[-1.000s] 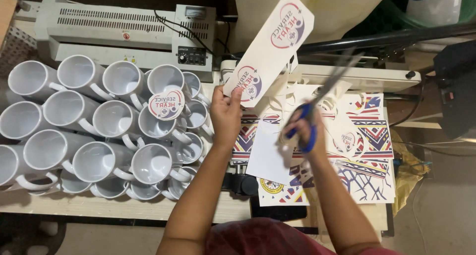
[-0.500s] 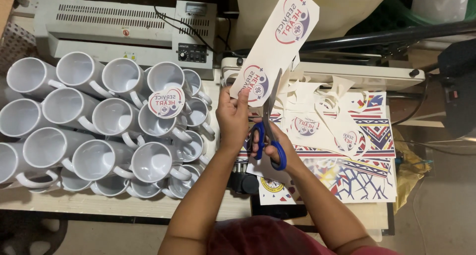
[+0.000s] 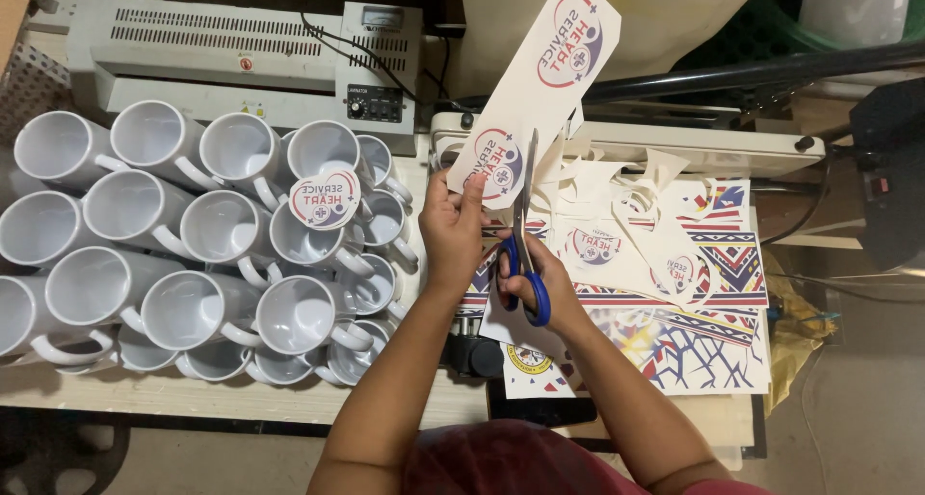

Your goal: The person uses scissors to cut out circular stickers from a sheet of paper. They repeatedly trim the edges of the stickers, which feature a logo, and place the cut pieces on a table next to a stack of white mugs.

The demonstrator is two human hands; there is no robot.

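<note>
Head view: left hand (image 3: 451, 227) fingers pinch printed paper strip (image 3: 540, 86) at lower edge. Right hand (image 3: 532, 275) fingers clamped through blue-handled scissors (image 3: 523, 227), blades on strip just beside left fingertips. Risk: blade nicking fingertip or round emblem.

Bench clutter around the grey laminator (image 3: 241, 57)

I see white mugs (image 3: 183, 245) crowded just in front of it, a round printed cutout (image 3: 325, 200) lying on them, and patterned printed sheets (image 3: 703, 322) spread to its right on the tabletop (image 3: 145, 394).
</note>
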